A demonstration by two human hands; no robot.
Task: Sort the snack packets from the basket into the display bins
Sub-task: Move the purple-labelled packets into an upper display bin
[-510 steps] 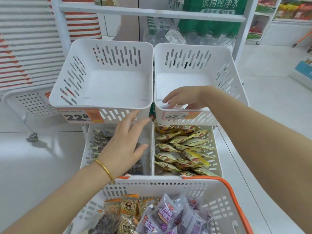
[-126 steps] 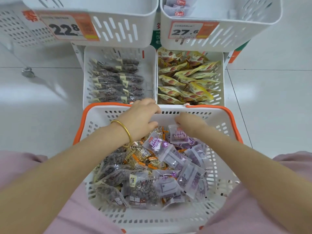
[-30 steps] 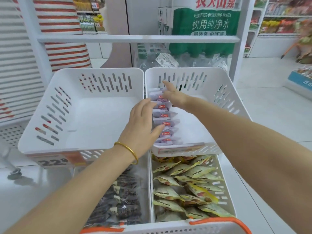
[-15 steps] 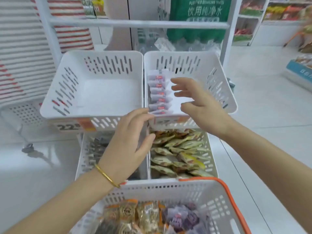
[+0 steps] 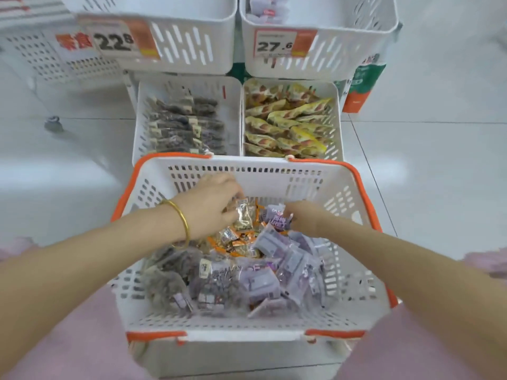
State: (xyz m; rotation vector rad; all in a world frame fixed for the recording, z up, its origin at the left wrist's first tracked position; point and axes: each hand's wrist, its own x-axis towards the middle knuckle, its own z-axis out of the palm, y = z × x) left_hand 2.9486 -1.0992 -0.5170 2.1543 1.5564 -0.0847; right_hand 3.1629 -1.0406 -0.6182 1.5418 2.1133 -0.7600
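Observation:
A white basket with an orange rim (image 5: 354, 171) sits on my lap, holding purple, orange and dark snack packets. My left hand (image 5: 211, 207), with a gold bangle on the wrist, reaches into the far side and its curled fingers touch a clear gold packet (image 5: 245, 215). My right hand (image 5: 304, 218) pinches a purple packet (image 5: 277, 219) at the far middle of the pile. Purple packets (image 5: 267, 12) lie in the upper right bin (image 5: 323, 58), priced 27.6. The upper left bin (image 5: 192, 50), priced 22.8, shows no packets.
Below them, a lower left bin (image 5: 233, 111) holds dark packets (image 5: 183, 124) and a lower right bin (image 5: 336, 116) holds yellow packets (image 5: 285, 122). White tiled floor lies on both sides. A caster wheel (image 5: 53, 123) stands at the left.
Both hands have come down from the upper bins into the basket. My view has tilted down. The right hand now pinches a purple packet.

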